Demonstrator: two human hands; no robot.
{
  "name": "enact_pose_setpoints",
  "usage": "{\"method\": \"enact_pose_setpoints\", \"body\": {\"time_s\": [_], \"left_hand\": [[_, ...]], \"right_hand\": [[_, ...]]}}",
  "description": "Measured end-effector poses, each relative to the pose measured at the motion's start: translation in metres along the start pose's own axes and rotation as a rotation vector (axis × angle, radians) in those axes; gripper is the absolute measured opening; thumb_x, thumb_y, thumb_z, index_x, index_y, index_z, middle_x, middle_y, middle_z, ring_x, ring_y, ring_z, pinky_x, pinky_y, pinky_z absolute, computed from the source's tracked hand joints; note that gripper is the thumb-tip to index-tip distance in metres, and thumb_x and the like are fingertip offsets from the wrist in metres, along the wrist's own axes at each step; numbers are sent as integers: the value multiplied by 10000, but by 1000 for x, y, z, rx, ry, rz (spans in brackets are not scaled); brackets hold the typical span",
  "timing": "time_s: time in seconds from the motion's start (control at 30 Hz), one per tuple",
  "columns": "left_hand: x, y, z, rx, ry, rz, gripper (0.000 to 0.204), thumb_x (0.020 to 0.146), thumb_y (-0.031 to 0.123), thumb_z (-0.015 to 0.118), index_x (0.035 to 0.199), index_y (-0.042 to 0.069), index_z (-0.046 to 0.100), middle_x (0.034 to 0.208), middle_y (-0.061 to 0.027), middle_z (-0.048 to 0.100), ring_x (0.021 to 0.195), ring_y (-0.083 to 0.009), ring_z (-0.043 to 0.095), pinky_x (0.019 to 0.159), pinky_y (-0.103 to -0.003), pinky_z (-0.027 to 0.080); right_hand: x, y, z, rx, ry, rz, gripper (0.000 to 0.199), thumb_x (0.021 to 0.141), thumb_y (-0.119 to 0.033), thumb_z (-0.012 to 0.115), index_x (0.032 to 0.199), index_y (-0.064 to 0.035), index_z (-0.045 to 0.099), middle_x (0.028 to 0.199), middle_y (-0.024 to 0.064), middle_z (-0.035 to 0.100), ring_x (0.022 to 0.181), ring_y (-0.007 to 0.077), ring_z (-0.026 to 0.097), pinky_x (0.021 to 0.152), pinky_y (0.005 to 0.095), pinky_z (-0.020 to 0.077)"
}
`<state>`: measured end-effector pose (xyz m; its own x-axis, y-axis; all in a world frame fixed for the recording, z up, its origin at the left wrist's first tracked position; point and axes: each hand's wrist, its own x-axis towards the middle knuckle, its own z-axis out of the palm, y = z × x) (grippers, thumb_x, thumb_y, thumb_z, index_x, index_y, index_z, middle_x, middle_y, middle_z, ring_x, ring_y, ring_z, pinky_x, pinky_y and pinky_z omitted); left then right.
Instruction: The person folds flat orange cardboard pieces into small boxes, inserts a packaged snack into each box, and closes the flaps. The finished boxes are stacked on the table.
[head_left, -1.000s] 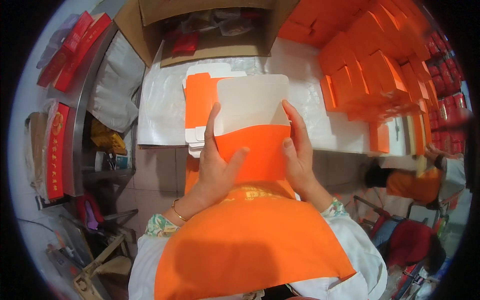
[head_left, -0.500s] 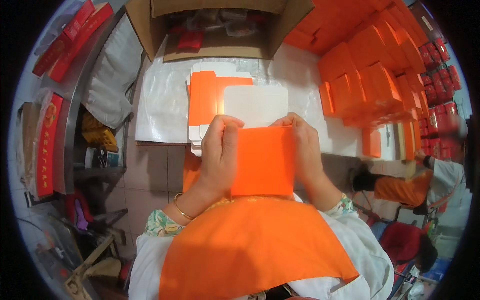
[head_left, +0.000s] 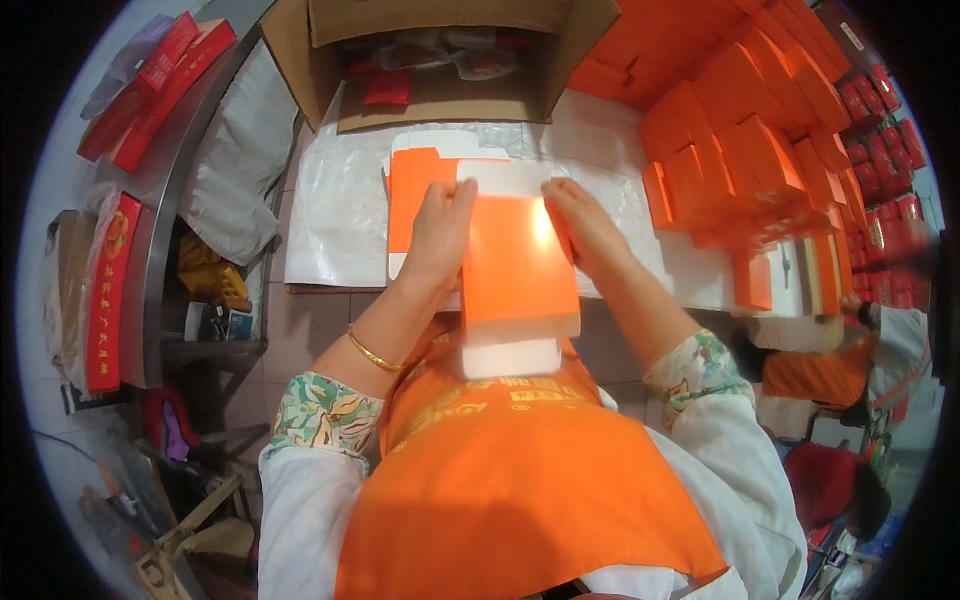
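Between my hands, in front of my apron, is an orange cardboard box (head_left: 520, 265) with white flaps sticking out at its far and near ends. My left hand (head_left: 443, 230) grips its far left corner, thumb on top beside the far white flap. On the far right corner, my right hand (head_left: 585, 225) pinches the box by the same flap, fingers bent around the edge. Just beyond my left hand, a stack of flat orange-and-white box blanks (head_left: 408, 190) lies on the white-covered table (head_left: 335, 225).
Folded orange boxes (head_left: 735, 170) are piled at the table's right. An open brown carton (head_left: 450, 110) with packets inside stands at the back. Left is a metal shelf (head_left: 165, 200) with red boxes (head_left: 165, 95). At far right, another person's sleeve (head_left: 900, 345) shows.
Both hands have moved the box away from my body and tilted it. Its near white flap has come into view, and the far flap shows less.
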<state>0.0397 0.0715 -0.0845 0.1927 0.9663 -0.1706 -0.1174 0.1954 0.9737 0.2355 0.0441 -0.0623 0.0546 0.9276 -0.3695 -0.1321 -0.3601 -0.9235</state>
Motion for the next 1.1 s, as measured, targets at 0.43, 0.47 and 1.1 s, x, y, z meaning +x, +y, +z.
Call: {"method": "enact_pose_setpoints", "body": {"time_s": [0.43, 0.47, 1.1], "left_hand": [[-59, -12, -9, -76, -84, -192, 275, 1014, 257, 543, 1023, -1, 637, 800, 44, 524, 725, -30, 429, 648, -206, 388], [-61, -1, -4, -153, -85, -188, 276, 1017, 264, 540, 1024, 7, 639, 790, 49, 511, 713, -32, 416, 638, -208, 379], [-71, 90, 3, 201, -297, 177, 190, 966, 159, 594, 1073, 15, 658, 735, 53, 541, 645, -7, 442, 572, -175, 368]], "right_hand": [[-58, 60, 2, -31, -12, -117, 251, 1017, -301, 518, 953, -61, 548, 852, -37, 539, 776, 36, 491, 690, 208, 427], [-60, 56, 1, -15, 1, -125, 264, 1012, -304, 522, 951, -50, 558, 859, -33, 541, 803, 42, 493, 720, 213, 422], [-101, -49, -2, -398, -49, -492, 253, 902, -157, 609, 1053, 25, 698, 846, 46, 694, 781, 80, 632, 666, 246, 505]]}}
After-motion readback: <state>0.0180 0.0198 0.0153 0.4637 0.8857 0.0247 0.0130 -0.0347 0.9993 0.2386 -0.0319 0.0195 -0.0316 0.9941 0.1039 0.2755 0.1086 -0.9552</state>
